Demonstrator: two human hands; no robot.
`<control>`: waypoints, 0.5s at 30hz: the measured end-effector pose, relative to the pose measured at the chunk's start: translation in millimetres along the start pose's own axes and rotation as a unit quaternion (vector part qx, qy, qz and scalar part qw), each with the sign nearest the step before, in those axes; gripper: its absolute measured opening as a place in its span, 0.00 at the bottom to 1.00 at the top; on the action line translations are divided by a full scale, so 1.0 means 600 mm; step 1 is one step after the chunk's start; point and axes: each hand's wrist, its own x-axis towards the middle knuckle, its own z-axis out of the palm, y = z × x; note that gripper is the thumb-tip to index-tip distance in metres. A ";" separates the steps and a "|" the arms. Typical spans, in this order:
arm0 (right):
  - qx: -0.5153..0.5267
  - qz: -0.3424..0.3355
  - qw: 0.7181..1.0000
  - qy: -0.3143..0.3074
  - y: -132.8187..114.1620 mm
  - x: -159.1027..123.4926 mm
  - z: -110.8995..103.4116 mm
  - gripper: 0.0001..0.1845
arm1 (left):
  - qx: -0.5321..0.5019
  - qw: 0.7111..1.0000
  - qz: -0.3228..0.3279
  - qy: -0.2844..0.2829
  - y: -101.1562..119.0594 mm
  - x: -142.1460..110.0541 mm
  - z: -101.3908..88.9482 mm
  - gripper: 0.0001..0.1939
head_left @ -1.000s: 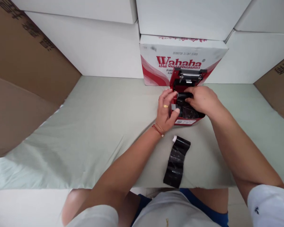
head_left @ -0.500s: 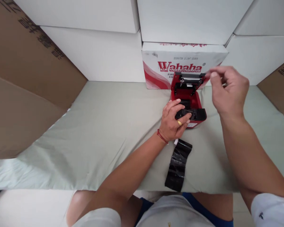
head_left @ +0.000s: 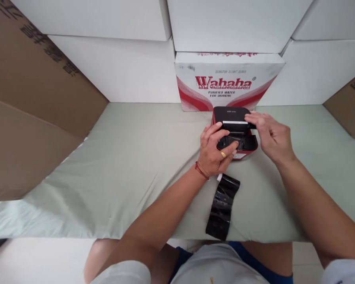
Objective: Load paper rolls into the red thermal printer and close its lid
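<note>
A small red-and-black label printer (head_left: 253, 154) stands on the cloth, its black lid (head_left: 230, 113) partly lowered over the red body. My left hand (head_left: 214, 152) is at the printer's front left, with its fingers bent and pressing a black ribbon film (head_left: 233, 143) against the front edge. A gold ring and a red cord are on this hand. My right hand (head_left: 273, 134) grips the lid's right edge, the fingers on top and the thumb mostly out of sight. A loose strip of black ribbon (head_left: 220, 209) lies in front of the printer.
Behind the printer stands a white-and-red Wahaha water carton (head_left: 192, 88), with white boxes (head_left: 106, 67) stacked around it. Brown cartons (head_left: 41, 118) flank the left and right sides. Pale green cloth (head_left: 130, 146) covers the table, its front edge close to my lap.
My right hand has come down and left onto the lid. The lid, upright before, has tipped forward and down over the printer. My left hand stays at the front edge.
</note>
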 end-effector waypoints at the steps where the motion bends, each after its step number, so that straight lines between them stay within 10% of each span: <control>1: -0.004 -0.007 1.000 -0.016 0.004 -0.014 -0.001 0.24 | -0.003 1.000 -0.006 -0.004 0.000 0.000 0.000 0.13; 9: 0.032 -0.027 0.999 -0.009 0.029 -0.045 0.020 0.22 | -0.004 0.999 -0.025 0.027 0.005 0.010 -0.007 0.19; 15: 0.035 -0.018 0.999 0.000 0.026 -0.048 0.022 0.23 | -0.085 0.979 -0.182 0.040 0.006 0.027 -0.022 0.28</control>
